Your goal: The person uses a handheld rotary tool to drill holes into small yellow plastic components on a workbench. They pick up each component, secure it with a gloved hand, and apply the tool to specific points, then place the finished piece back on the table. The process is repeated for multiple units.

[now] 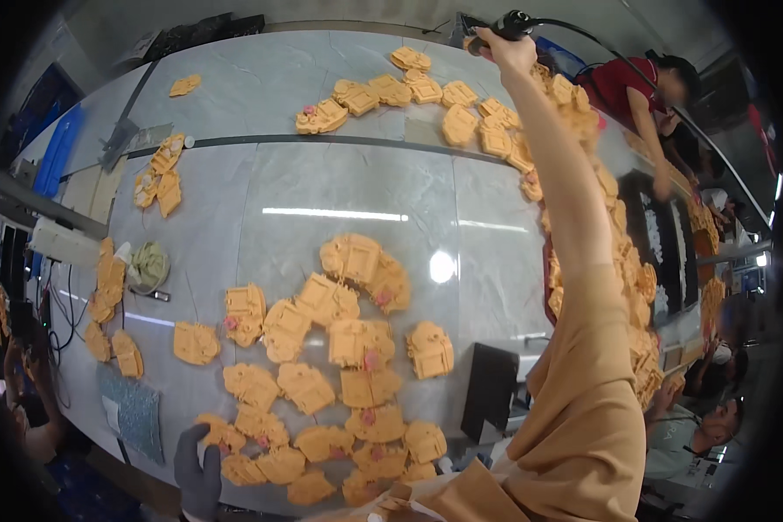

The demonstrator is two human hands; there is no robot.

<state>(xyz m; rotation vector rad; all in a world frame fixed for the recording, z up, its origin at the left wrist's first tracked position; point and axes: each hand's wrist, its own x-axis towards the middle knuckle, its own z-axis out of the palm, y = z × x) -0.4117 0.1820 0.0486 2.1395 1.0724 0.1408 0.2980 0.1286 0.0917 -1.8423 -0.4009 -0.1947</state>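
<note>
My right arm point(574, 191), in a tan sleeve, stretches to the far right of the table. The bare right hand point(506, 54) is closed on a black cylindrical hand tool point(515, 24) with a cable trailing off to the right. At the near left edge, my left hand point(197, 465) wears a grey glove. Its fingers are apart, close beside an orange moulded plastic part point(221, 433); whether they touch it I cannot tell. Many similar orange parts lie in front of me, such as one block-shaped part point(361, 342); some carry small pink pieces and thin wires.
More orange parts are heaped along the right side point(622, 261), and others sit in a row at the back point(357, 96). A green cloth bundle point(148, 267), a bubble-wrap pouch point(130, 416) and a black box point(489, 391) rest on the grey table point(322, 183). Co-workers point(622, 91) are at the right.
</note>
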